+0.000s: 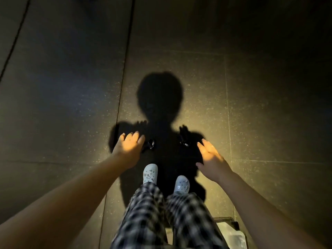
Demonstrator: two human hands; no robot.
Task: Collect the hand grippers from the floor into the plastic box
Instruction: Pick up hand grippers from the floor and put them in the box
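The left hand (pixel 129 146) reaches down over the floor (pixel 260 108) with its fingers loosely spread and lightly bent, holding nothing. Just right of its fingertips lies the left gripper (pixel 151 145), a small dark thing on the floor. It sits in deep shade, so its shape is hard to read, and whether the fingers touch it cannot be told.

The right hand (pixel 210 155) is also out over the floor, fingers straight and close together, thumb held out to the near left, palm bare. The right gripper (pixel 185 140) lies on the floor just left of and a little beyond its fingertips, apart from them. Its handles point far and a glint shows at its near end.

Both grippers lie inside the person's shadow (pixel 159 97), which falls far along the speckled dark floor. Nearer than the grippers stand two pale clogs (pixel 150 174) under checked trousers (pixel 143 212), between the two forearms.

The box (pixel 232 232) stands on the floor at the near right, behind the right leg and well apart from both grippers. Only a clear corner with a dark rim shows.
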